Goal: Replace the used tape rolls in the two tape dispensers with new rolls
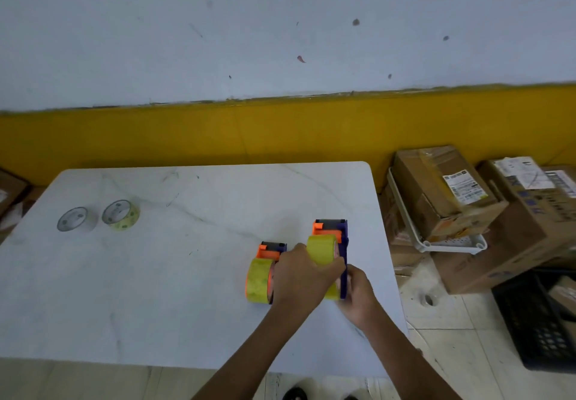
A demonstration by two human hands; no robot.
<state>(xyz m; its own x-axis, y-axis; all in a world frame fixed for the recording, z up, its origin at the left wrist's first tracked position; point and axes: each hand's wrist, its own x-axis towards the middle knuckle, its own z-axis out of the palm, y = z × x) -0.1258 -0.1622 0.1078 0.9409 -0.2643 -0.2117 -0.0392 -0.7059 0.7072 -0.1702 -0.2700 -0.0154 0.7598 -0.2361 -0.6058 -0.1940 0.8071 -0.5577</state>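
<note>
Two orange-and-purple tape dispensers stand on the white table. The left dispenser carries a yellowish roll. The right dispenser has a yellowish tape roll at its hub. My left hand wraps around that roll from the left. My right hand grips the right dispenser's purple frame at its near end. Two other tape rolls lie at the table's far left: a clear one and a yellow-tinted one.
Cardboard boxes and a white plastic basket are stacked on the floor right of the table. A black crate sits at the lower right. A blue and yellow wall runs behind the table.
</note>
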